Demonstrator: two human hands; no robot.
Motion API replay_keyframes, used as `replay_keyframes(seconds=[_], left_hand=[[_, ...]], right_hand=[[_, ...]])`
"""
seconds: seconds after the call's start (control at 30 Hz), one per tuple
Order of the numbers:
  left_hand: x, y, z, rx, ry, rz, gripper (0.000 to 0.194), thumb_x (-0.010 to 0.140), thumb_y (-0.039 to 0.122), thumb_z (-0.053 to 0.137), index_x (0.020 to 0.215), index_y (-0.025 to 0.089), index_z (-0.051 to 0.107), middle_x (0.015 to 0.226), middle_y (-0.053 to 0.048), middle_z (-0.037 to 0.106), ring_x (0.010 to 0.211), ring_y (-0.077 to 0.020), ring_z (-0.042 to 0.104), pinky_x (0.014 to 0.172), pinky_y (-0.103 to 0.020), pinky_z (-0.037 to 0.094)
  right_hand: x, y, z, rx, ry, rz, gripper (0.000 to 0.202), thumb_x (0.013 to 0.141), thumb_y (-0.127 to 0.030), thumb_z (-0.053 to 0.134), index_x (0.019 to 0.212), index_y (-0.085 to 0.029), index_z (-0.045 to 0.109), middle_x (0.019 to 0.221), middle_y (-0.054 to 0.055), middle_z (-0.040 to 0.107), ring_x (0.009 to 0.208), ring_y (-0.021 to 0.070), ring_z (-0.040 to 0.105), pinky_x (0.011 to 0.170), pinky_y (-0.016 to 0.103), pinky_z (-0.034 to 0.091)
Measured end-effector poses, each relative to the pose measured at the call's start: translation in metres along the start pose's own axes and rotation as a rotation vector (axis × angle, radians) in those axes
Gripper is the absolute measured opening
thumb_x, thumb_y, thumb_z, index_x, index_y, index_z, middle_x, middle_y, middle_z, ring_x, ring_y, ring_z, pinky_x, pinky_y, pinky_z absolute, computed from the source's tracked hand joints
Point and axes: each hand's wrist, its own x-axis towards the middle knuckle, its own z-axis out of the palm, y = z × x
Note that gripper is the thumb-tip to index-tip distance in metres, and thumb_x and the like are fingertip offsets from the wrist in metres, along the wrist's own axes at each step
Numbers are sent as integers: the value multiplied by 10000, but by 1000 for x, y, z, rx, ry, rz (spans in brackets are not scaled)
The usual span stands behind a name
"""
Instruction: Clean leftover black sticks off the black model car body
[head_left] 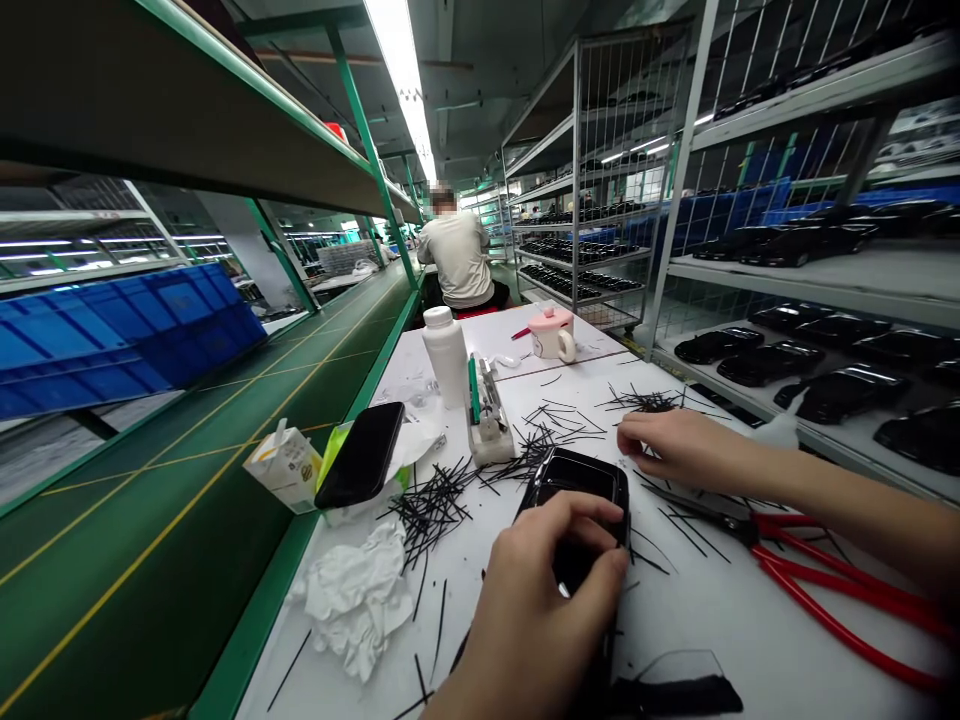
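A glossy black model car (592, 468) lies lengthwise on the white table in front of me. My left hand (551, 580) is curled over it, thumb and fingers gripping the body and hiding much of it. To the right, my right hand (667, 445) hovers low over the table, its fingertips pinched together; whatever is between them is too small to make out. Beneath that hand lies a pair of red-handled pliers (750, 530), jaws pointing left. Thin black strips (435, 505) are scattered around the car, with another heap (649, 400) just behind my right hand.
Crumpled tissue (360, 600), a phone (361, 455) and a drink carton (285, 468) sit at left. A white bottle (446, 355), a tool holder (491, 440) and a lidded mug (551, 335) stand farther back. A green conveyor (180, 480) runs alongside; racks of black cars (817, 390) line the right. A person (457, 255) sits ahead.
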Motion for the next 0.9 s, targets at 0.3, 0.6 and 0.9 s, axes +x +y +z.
replay_keyframes(seconds=[0.3,0.6,0.9], left_hand=[[-1,2,0,4,-50,3,164,844,214,627,997,230,684,876,-7,743,925,-215,661,810,-310,457],[-3,3,1,-345,-3,-11,226,852,200,650,1077,188,630,864,-27,705,862,-163,685,801,-254,515],[0,2,4,-409,27,-33,275,861,202,658,1131,201,607,831,-12,715,727,-124,644,700,-231,492]], right_hand=[[7,16,1,120,-101,-68,203,939,-239,446,880,-218,639,913,39,641,776,198,618,678,299,397],[10,18,0,372,-79,-39,183,950,-293,461,863,-183,579,896,68,607,809,204,562,757,346,437],[-23,-53,-32,1507,-229,64,316,864,-450,707,858,-177,549,620,-76,388,458,40,271,418,186,233]])
